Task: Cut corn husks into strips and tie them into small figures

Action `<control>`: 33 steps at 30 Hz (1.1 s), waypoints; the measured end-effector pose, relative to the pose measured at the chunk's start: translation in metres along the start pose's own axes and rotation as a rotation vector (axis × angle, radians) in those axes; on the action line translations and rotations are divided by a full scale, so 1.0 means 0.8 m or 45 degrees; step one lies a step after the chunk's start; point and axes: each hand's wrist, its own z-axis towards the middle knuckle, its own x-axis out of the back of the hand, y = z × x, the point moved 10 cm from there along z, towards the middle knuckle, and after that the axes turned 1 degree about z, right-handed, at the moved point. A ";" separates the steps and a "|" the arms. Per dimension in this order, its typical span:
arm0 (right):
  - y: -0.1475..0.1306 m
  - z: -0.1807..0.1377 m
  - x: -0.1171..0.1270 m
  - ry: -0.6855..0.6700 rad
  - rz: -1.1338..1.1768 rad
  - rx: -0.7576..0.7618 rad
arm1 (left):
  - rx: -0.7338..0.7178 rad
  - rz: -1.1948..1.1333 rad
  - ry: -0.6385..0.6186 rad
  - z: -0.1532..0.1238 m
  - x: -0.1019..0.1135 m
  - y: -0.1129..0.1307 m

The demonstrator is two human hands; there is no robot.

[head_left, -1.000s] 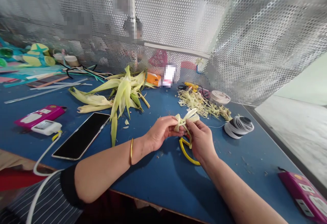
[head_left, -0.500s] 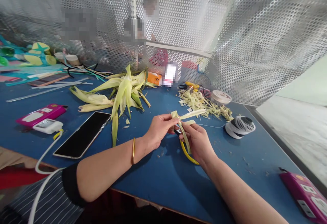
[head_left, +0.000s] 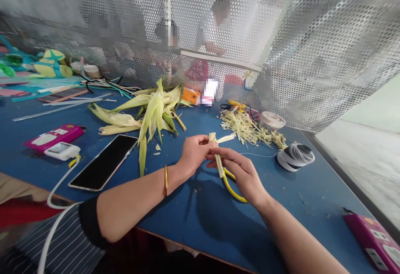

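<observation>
My left hand (head_left: 195, 153) is closed in a pinch on a pale corn husk strip (head_left: 219, 166). One end of the husk points right, and another hangs down in front of the fingers. My right hand (head_left: 242, 169) is closed, its fingertips meeting the left fingers at the strip. Below the right palm shows a yellow loop (head_left: 234, 192) that looks like a scissors handle; its other end is hidden behind the hands. A thin thread runs from near the right hand to a grey-and-white spool (head_left: 295, 156) on the right.
Whole corn husks (head_left: 156, 111) lie behind my left hand, and shredded husk (head_left: 240, 126) is heaped behind my right. A phone (head_left: 104, 163) and a magenta power strip (head_left: 54, 137) sit at left. Another magenta power strip (head_left: 373, 240) is front right. A perforated metal screen (head_left: 237, 36) backs the table.
My right hand has shifted its fingers up and left over the husk strip. The husk's right-pointing end shows shorter, and the hanging end has turned. Behind the screen, a person has moved right.
</observation>
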 end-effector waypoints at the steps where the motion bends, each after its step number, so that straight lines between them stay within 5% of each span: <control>1: -0.003 0.001 0.000 -0.032 0.001 0.008 | 0.012 0.005 -0.038 -0.001 -0.004 0.000; 9: -0.043 -0.009 0.060 0.522 -0.874 0.423 | 0.136 0.113 -0.308 -0.013 -0.034 -0.011; 18: -0.008 -0.005 0.073 0.598 -1.096 0.006 | 0.171 0.059 -0.422 -0.022 -0.046 -0.008; 23: 0.012 0.001 0.078 0.549 -1.033 -0.129 | 0.172 0.150 -0.310 -0.021 -0.038 -0.015; 27: 0.023 0.010 0.076 0.304 -0.829 -0.224 | 0.142 0.158 -0.175 -0.011 -0.023 -0.010; 33: -0.001 0.009 0.073 0.066 -0.521 -0.181 | 0.181 0.116 -0.103 -0.003 -0.009 -0.004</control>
